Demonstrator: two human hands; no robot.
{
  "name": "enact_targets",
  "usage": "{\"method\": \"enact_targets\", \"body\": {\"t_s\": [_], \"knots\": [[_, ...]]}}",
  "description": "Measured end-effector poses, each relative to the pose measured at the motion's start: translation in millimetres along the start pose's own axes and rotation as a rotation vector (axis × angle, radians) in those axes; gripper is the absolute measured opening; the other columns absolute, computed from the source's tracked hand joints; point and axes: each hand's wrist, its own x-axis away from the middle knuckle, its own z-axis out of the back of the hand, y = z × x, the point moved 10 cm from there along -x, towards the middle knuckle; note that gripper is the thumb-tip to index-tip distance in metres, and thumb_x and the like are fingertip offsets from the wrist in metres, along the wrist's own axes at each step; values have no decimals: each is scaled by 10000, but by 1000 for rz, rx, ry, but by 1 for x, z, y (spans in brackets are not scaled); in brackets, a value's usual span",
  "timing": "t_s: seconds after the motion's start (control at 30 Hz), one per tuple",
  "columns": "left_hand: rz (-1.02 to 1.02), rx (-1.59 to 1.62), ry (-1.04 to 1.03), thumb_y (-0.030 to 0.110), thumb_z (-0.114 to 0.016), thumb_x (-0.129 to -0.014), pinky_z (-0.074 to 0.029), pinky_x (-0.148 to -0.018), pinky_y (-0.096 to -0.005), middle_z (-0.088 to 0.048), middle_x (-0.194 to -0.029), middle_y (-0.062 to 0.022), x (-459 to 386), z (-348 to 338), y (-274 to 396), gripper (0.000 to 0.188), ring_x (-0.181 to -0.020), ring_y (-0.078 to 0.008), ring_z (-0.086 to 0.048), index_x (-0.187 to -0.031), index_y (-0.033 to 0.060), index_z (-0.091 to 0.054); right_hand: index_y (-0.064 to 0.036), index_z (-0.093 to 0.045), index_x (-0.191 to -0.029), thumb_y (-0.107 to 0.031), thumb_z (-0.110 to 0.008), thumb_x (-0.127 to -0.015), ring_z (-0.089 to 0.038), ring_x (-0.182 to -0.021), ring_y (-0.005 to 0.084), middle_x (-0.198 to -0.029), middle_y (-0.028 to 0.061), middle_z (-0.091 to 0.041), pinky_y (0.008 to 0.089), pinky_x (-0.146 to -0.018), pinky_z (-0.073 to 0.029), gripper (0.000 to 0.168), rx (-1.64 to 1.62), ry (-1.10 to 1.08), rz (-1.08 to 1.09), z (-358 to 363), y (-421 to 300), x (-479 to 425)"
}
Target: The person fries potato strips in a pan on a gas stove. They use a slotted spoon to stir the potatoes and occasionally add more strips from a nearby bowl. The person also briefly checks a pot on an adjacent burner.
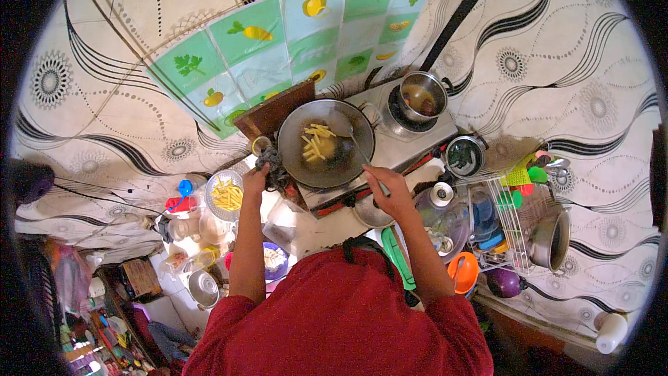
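A dark wok [292, 164] sits on the left burner of a gas stove [404, 141]. Cut potato strips [315, 147] lie in a little oil at its middle. My right hand [389, 190] grips the handle of a metal spatula [359, 143], whose blade rests inside the wok near the strips. At the wok's left side, my left hand [254, 180] holds a bunched dark grey cloth [271, 167] against the rim; the cloth hides any handle there. Just left of that hand stands a white colander [211, 192] with more potato strips [227, 196].
On the right burner is a steel saucepan [424, 96] with brown liquid. A small pot [464, 156] with dark contents stands right of the stove, above a wire dish rack [514, 219]. Behind the wok leans a brown board [276, 109]. A blue bowl [282, 270] holds white pieces.
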Motion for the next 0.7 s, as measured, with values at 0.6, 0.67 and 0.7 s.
{"method": "enact_targets", "body": {"t_s": [0.6, 0.67, 0.7], "knots": [[-21, 150, -20, 273, -688, -776, -452, -699, -291, -651, -844, -93, -33, 10, -40, 358, -742, -160, -579, -923, -52, -650, -12, -645, -972, -72, -574, -836, -585, -713, 281, -779, 148, -626, 340, -656, -458, 164, -63, -60, 19, -15, -13, 4], [-7, 114, -17, 210, -677, -793, -495, -684, -289, -648, -876, -99, -35, 12, -41, 342, -738, -173, -611, -989, -64, -615, -15, -649, -965, -81, -576, -837, -584, -712, 272, -775, 142, -627, 337, -655, -456, 161, -107, -25, 59, -4, -21, 9], [1, 96, -13, 178, -672, -802, -517, -677, -288, -647, -892, -102, -35, 14, -42, 340, -735, -179, -627, -1022, -70, -597, -16, -650, -966, -82, -578, -837, -584, -713, 268, -787, 141, -631, 333, -654, -455, 162, -118, -31, 33, -2, -21, 7]]}}
